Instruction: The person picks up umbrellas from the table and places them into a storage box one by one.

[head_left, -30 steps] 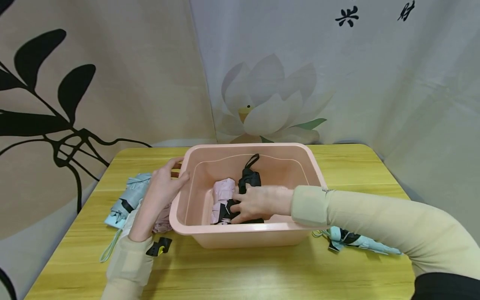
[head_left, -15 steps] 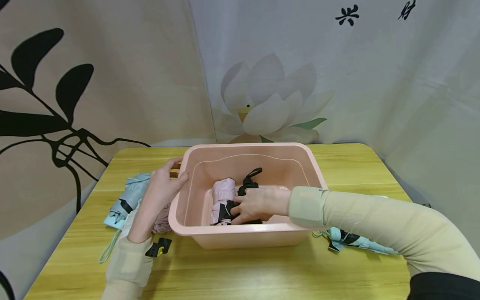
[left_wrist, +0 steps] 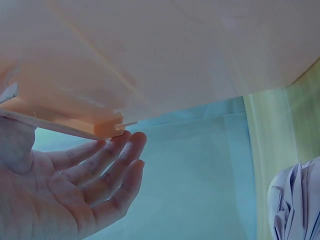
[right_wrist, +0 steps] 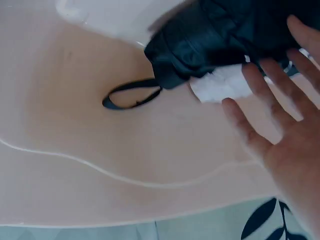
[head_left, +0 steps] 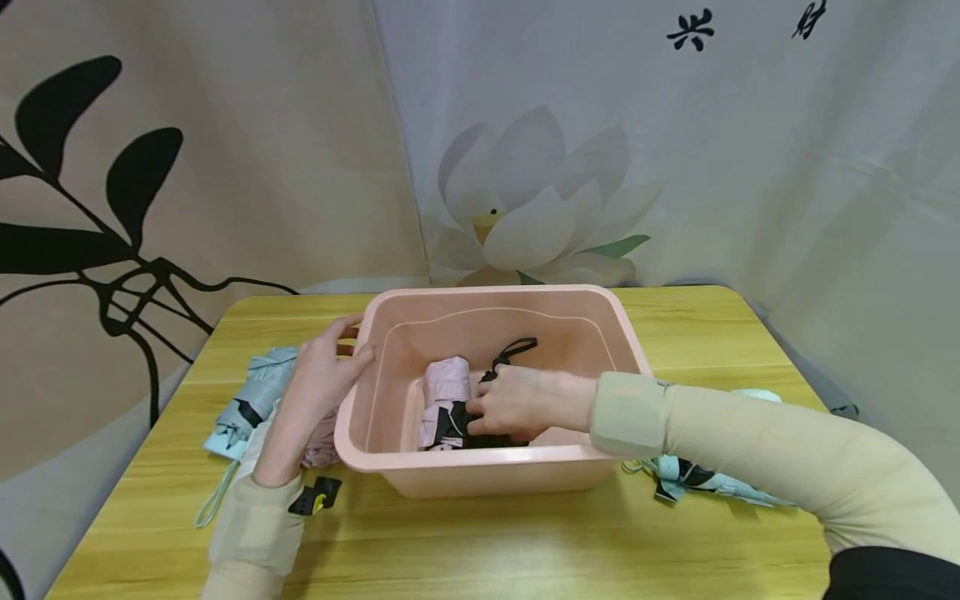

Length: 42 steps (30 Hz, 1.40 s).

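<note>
Preferably, straighten the folded black umbrella (right_wrist: 200,42) lying beside the lilac umbrella (head_left: 447,383) in the pink bin (head_left: 487,477) — nudging gently with the right hand (head_left: 521,402), loosely spread on it without clasping, and bracing with the left hand (head_left: 322,367), gripping the rim (head_left: 347,437). Note 2 black characters (head_left: 691,30) on the backdrop (head_left: 285,167) — too stylised to read.

Left arm (head_left: 258,525) stretched forward here, left hand (head_left: 324,371) with thumb (head_left: 363,358) parted from lightly bent fingers (left_wrist: 122,197), and over on the other side the right arm (head_left: 750,433) crosses inward, bent, right hand (head_left: 517,404) back-up, fingers (right_wrist: 246,126) spread and angled down
</note>
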Each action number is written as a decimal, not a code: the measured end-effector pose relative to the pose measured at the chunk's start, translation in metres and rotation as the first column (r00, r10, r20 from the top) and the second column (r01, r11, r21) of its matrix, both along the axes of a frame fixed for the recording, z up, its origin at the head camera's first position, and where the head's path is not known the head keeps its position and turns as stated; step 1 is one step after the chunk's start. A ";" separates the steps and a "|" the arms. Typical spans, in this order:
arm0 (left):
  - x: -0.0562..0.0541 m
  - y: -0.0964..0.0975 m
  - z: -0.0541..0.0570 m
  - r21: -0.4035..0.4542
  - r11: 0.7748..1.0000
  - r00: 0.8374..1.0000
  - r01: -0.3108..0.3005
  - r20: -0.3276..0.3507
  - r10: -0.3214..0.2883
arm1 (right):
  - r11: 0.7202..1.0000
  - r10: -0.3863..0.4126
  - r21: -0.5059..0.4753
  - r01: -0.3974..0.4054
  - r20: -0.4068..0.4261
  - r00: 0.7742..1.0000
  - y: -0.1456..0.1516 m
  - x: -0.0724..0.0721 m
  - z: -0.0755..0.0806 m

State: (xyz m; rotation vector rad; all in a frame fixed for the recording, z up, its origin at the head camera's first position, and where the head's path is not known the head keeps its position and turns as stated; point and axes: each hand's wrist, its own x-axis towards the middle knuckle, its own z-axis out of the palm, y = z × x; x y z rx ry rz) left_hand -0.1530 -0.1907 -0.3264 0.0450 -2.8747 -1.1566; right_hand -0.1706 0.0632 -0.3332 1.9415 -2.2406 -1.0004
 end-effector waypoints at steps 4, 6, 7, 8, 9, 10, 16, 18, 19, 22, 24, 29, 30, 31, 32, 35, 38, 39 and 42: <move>0.000 0.000 0.000 0.002 1.000 1.000 -0.001 -0.002 0.001 | 0.996 -0.086 0.006 0.086 -0.034 0.996 0.004 0.001 0.014; 0.000 0.000 0.000 0.002 1.000 1.000 -0.002 -0.002 0.002 | 0.992 -0.126 -0.013 0.125 -0.035 0.991 0.007 0.001 0.023; 0.000 0.000 0.000 0.003 1.000 1.000 -0.003 -0.002 0.003 | 0.990 -0.139 -0.037 0.138 -0.029 0.990 0.010 0.001 0.027; 0.000 0.000 0.000 0.005 1.000 1.000 -0.003 0.000 0.003 | 0.986 -0.156 -0.062 0.155 -0.012 0.988 0.012 0.000 0.032; 0.000 0.000 0.000 0.006 1.000 1.000 -0.003 0.000 0.003 | 0.981 -0.170 -0.092 0.171 0.008 0.985 0.015 0.000 0.038; 0.000 0.000 0.000 0.006 1.000 1.000 -0.003 -0.001 0.003 | 0.974 -0.181 -0.129 0.184 0.035 0.983 0.018 0.000 0.043; 0.000 0.000 0.001 -0.002 1.000 1.000 -0.003 -0.010 0.003 | 0.909 -0.188 -0.349 0.227 0.142 0.972 0.039 -0.004 0.073; 0.000 0.000 0.001 -0.003 1.000 1.000 -0.002 -0.008 0.002 | 0.881 -0.195 -0.411 0.235 0.138 0.971 0.050 -0.005 0.080; 0.000 0.000 0.001 -0.002 1.000 1.000 -0.001 -0.008 0.001 | 0.864 -0.198 -0.441 0.244 0.148 0.969 0.056 -0.005 0.082; 0.000 0.000 0.001 0.002 1.000 1.000 0.003 -0.005 -0.003 | 0.798 -0.228 -0.517 0.310 0.217 0.949 0.076 -0.007 0.086; 0.000 0.000 0.000 0.004 1.000 1.000 0.005 -0.007 -0.005 | 0.748 -0.256 -0.549 0.374 0.281 0.925 0.091 -0.007 0.086; 0.000 -0.001 0.000 0.007 1.000 1.000 0.005 -0.006 -0.005 | 0.616 -0.322 -0.590 0.523 0.418 0.850 0.130 -0.010 0.079; 0.000 -0.001 0.001 0.008 1.000 1.000 0.005 -0.006 -0.005 | 0.590 -0.332 -0.594 0.547 0.439 0.835 0.137 -0.011 0.076; 0.000 -0.001 0.001 0.007 1.000 1.000 0.005 -0.006 -0.005 | 0.567 -0.342 -0.596 0.568 0.457 0.821 0.144 -0.011 0.073; 0.000 -0.001 0.001 0.007 1.000 1.000 0.004 -0.006 -0.004 | 0.545 -0.353 -0.595 0.591 0.477 0.805 0.151 -0.012 0.070; 0.000 -0.001 0.001 0.008 1.000 1.000 0.004 -0.005 -0.004 | 0.493 -0.387 -0.583 0.646 0.518 0.763 0.171 -0.012 0.059; 0.000 -0.001 0.001 0.010 1.000 1.000 0.004 -0.002 -0.004 | 0.449 -0.421 -0.556 0.700 0.559 0.714 0.190 -0.012 0.048; 0.000 -0.001 0.001 0.011 1.000 1.000 0.004 -0.001 -0.004 | 0.436 -0.435 -0.544 0.717 0.570 0.697 0.196 -0.011 0.044; 0.001 -0.001 0.001 0.013 1.000 1.000 0.001 0.007 -0.001 | 0.401 -0.482 -0.497 0.769 0.599 0.639 0.215 -0.010 0.032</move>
